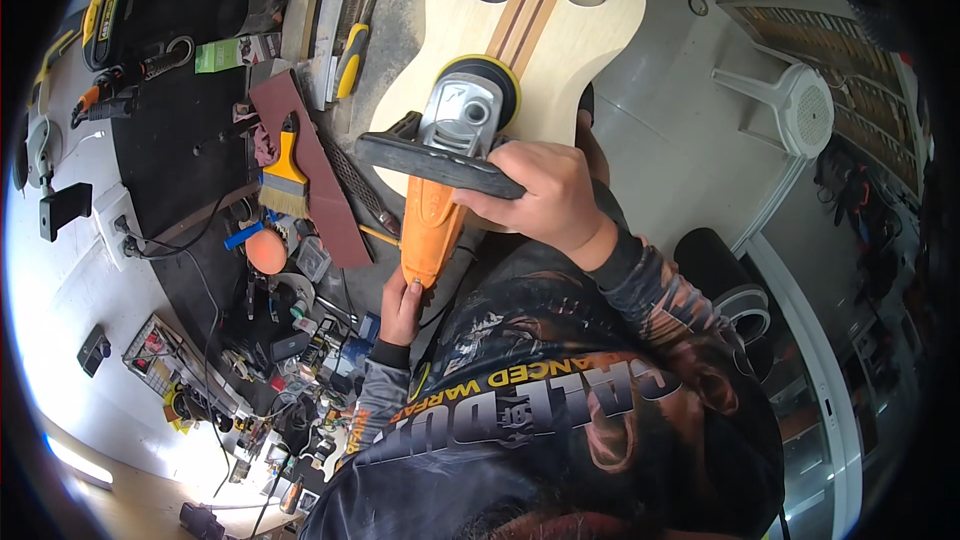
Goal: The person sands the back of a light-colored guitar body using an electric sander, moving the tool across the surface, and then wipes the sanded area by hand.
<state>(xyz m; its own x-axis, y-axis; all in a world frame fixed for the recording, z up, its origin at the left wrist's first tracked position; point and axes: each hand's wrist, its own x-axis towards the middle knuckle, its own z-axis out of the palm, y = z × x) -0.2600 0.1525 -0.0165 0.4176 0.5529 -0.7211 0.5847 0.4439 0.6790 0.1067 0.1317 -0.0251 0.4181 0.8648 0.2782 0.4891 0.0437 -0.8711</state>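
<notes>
I take the unfinished pale wooden guitar body (560, 50), with its darker centre stripe, as my landmark; it lies flat on the workbench (400, 50) directly ahead of me. On its lower half sits the orange-bodied angle sander with a grey metal head and a round yellow-rimmed pad (460, 155), the pad pressed flat against the wood. My right hand (545, 195) is wrapped around the sander's black side handle (430, 162), fingers curled tight over it, just below the guitar's lower edge. My left hand (402, 308) holds the tail of the orange body, further back from the guitar toward my chest, fingers closed around it as far as I can see.

Left of the guitar lies a long strip of reddish-brown sandpaper (312, 175), and touching its left edge a yellow-handled paintbrush with pale bristles (285, 172). Above the strip, near the guitar's upper left horn, a yellow-handled wire brush (351, 58) rests on the dusty bench. Well to the right of the guitar, on the floor, stands a white plastic chair (795, 105).
</notes>
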